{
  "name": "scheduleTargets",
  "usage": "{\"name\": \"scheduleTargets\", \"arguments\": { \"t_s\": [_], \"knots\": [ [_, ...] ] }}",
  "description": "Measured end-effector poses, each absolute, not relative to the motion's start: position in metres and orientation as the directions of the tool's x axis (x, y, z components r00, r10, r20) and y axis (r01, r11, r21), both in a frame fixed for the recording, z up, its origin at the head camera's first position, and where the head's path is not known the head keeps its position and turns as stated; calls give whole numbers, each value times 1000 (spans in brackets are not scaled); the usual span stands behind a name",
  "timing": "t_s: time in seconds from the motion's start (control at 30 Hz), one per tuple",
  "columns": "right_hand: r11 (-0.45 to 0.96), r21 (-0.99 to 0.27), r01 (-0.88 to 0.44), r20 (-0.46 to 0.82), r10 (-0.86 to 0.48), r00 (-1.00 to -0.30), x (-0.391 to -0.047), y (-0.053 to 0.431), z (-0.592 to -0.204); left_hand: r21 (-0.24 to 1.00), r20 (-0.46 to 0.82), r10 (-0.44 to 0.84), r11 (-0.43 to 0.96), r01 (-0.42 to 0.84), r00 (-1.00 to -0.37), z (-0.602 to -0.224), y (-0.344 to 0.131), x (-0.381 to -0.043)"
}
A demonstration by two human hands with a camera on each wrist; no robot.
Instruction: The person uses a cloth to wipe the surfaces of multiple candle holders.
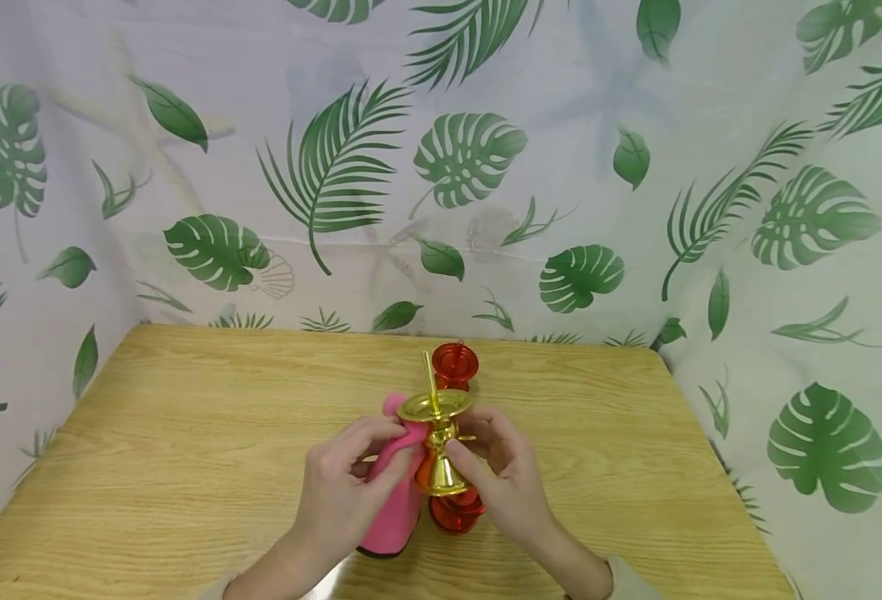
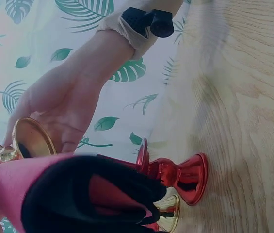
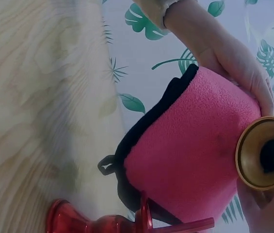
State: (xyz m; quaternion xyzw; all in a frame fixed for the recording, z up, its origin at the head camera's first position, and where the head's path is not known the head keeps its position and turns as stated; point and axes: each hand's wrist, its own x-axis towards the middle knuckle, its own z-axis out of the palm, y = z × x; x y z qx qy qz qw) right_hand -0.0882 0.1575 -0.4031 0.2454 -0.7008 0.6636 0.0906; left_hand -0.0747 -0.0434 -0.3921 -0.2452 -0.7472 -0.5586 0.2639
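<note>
A shiny gold candlestick [image 1: 444,477] with a wide dish and a thin upright stick is held slightly tilted in front of me. My right hand [image 1: 512,479] grips it by the middle from the right. My left hand [image 1: 347,475] pinches a pink cloth mitt [image 1: 396,518] up against the candlestick's left side. The mitt hangs down, and its dark-edged opening [image 2: 93,194] shows in the left wrist view. In the right wrist view a small black loop [image 3: 106,165] sticks out from that edge. Part of the fingers on both hands is hidden.
One red candlestick [image 1: 456,363] stands on the wooden table [image 1: 208,417] behind the hands. Another red candlestick [image 1: 456,512] is partly covered by the gold one. Low in the left wrist view a gold base [image 2: 169,213] shows beside red. A leaf-printed cloth [image 1: 478,167] hangs around the table.
</note>
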Motion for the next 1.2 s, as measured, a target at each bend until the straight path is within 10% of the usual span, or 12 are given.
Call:
{"name": "scheduleTargets", "arguments": {
  "t_s": [0.37,0.8,1.2],
  "knots": [
    [-168,-884,-436,466,-247,-850,-87,158,-406,687,695,35,265,677,-718,-394,-44,-76],
    [153,-830,-537,536,-49,-843,-88,148,-404,655,726,71,230,720,-684,-381,-44,-67],
    [87,-822,-563,561,-40,-827,-89,146,-407,606,754,83,296,739,-651,-382,-43,-67]
  ]
}}
